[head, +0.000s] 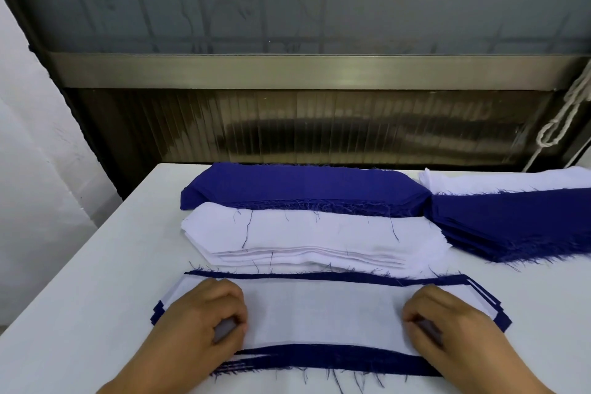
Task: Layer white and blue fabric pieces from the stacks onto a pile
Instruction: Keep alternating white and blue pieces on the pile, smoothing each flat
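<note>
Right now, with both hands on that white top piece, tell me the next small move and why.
Probably let go and reach for a piece from the blue stack. The white top piece already lies flat on the pile, blue edges showing all round it, with the left hand and right hand on its ends.

both hands lay low in the frame, forearms entering from the bottom edge and angling inward. the left hand [204, 317] rested knuckles up, its fingers curled under toward the palm, fingertips tucked out of sight. the right hand [447, 320] mirrored it well apart on the other side, fingers likewise curled inward, thumb side facing the left. whether either pinched anything beneath the fingers could not be told.
</note>
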Motion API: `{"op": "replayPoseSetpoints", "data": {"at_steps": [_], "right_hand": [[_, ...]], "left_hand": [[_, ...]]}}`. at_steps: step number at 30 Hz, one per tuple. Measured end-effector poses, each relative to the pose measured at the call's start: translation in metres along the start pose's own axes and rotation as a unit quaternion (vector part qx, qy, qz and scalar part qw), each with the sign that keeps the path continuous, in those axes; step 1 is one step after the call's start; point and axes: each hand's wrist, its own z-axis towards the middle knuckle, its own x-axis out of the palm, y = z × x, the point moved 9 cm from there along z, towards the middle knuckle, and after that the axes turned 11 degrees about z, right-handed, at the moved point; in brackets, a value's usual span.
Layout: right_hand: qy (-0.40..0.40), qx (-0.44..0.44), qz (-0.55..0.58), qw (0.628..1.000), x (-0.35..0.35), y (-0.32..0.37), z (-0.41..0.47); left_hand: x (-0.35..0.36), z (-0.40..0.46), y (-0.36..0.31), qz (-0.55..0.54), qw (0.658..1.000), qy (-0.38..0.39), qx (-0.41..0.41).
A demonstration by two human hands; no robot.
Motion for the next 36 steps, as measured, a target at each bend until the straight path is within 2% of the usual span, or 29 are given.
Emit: {"op": "replayPoseSetpoints", "data": {"at_steps": [4,6,9,14,19,23,28,36], "right_hand": [[-0.003,0.073,-0.038,0.997,-0.014,-0.022,0.002],[0.015,0.108,-0.095,0.990,-0.019,-0.033,0.008],[0.034,0.138,-0.152,0.978,-0.025,-0.038,0.027],[-0.031,0.075,-0.079,0.994,-0.024,-0.025,0.086],[-0.062,0.079,-0.034,0.994,-0.013,-0.044,0.147],[-0.025,0.098,-0.007,0.995,0.009,-0.062,0.162],[-0.077,0.066,-0.068,0.992,0.008,-0.065,0.156],[-0.132,0.049,-0.103,0.985,0.000,-0.053,0.154]], "left_hand": [[-0.003,0.005,0.028,0.050,0.996,0.048,-0.061],[-0.006,0.013,0.044,0.099,0.986,0.072,-0.111],[-0.012,0.039,0.052,0.152,0.975,0.057,-0.152],[-0.022,0.102,0.040,0.128,0.977,-0.072,-0.156],[0.011,0.143,0.063,0.071,0.980,0.010,-0.183],[0.026,0.146,0.079,0.157,0.968,0.015,-0.194],[0.019,0.143,0.083,0.203,0.960,-0.046,-0.189],[0.006,0.142,0.076,0.195,0.956,-0.105,-0.191]]}}
